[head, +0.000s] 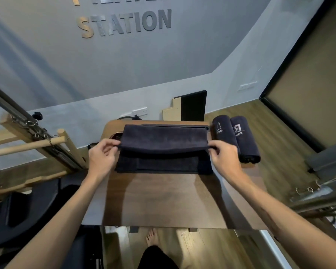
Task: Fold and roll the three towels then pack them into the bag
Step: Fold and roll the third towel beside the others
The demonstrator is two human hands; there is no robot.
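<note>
A dark navy towel (pixel 163 140) lies across the far half of the brown wooden table (pixel 163 200). Its near layer is lifted off the table in a fold. My left hand (pixel 101 158) pinches the lifted edge at the left corner. My right hand (pixel 224 158) pinches the same edge at the right corner. Two rolled dark towels (pixel 237 138) with white embroidered logos lie side by side at the table's right edge. A dark bag, mostly hidden, shows behind the towel as a strap and a bit of red (pixel 114 136) at the left.
Wooden and metal exercise equipment (pixel 37 136) stands to the left. More metal frames with hooks (pixel 318 193) stand to the right. A black board (pixel 192 105) leans on the grey wall behind the table. My bare foot (pixel 151 236) is on the wooden floor below.
</note>
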